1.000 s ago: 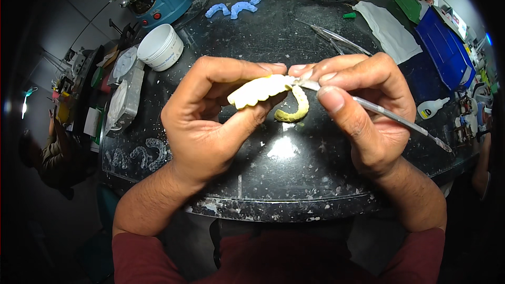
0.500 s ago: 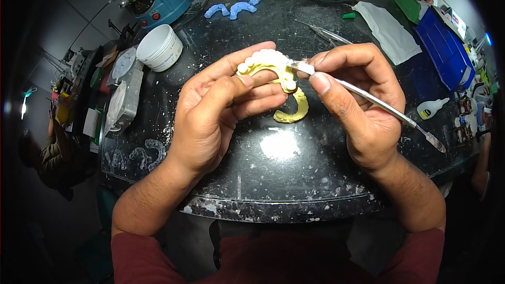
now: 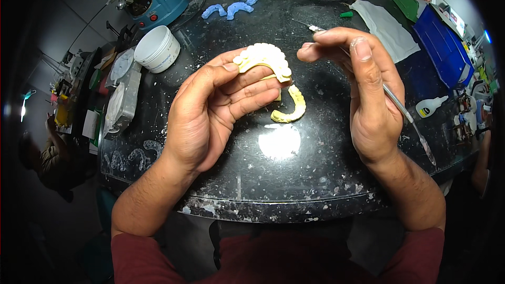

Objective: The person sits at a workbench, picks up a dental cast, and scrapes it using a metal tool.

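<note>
My left hand (image 3: 205, 105) holds a pale yellow horseshoe-shaped dental model (image 3: 265, 57) by one end, its row of teeth turned up. Fingers lie beneath the arch. On the table just below it rests a second yellow dental model (image 3: 295, 109), partly behind the first. Apart from both, to the right, my right hand (image 3: 373, 100) is closed round a slim metal dental spatula (image 3: 402, 110). The tool's flat end slants down past the wrist, while its middle is hidden by the fingers. The thumb is raised, with a pale smear on its tip.
A white tub (image 3: 158, 50) stands at left, near clear plastic trays (image 3: 139, 156). Blue arch pieces (image 3: 238, 8) lie at the back beside a blue machine (image 3: 158, 2). To the right are a white cloth (image 3: 386, 31), a blue bin (image 3: 444, 47) and a small bottle (image 3: 431, 106).
My right hand has drawn the spatula away from the held model and turned, raising the thumb. My left hand has shifted slightly left with the model, which is tipped to show more teeth.
</note>
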Demonstrator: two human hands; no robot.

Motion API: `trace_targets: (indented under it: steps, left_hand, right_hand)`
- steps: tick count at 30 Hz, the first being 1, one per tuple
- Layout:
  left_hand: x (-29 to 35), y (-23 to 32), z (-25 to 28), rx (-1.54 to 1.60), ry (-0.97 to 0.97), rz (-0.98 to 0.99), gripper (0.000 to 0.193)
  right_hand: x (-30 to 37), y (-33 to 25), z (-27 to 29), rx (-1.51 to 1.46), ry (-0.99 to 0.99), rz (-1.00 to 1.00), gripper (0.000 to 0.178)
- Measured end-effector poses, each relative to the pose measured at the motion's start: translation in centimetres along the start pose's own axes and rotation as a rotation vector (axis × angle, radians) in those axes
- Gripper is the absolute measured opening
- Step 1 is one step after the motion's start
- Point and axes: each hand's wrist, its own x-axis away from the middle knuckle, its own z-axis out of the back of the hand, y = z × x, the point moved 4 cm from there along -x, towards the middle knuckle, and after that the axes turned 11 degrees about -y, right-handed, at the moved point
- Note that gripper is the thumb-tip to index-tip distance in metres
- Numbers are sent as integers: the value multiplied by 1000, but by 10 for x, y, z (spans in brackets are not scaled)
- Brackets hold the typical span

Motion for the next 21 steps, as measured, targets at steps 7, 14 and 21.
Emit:
trace_targets:
  steps: [7,14,21]
  left_hand:
    - [0,1,-5,-85,-52,-26,48]
    - [1,5,-7,-131,-49,-70,41]
    - [2,5,-7,-28,-80,-94,36]
  right_hand:
    - [2,-2,-4,20,-11,-66,32]
    - [5,7,-3,-17,-50,-126,25]
    - [4,6,-5,-23,-62,-106,26]
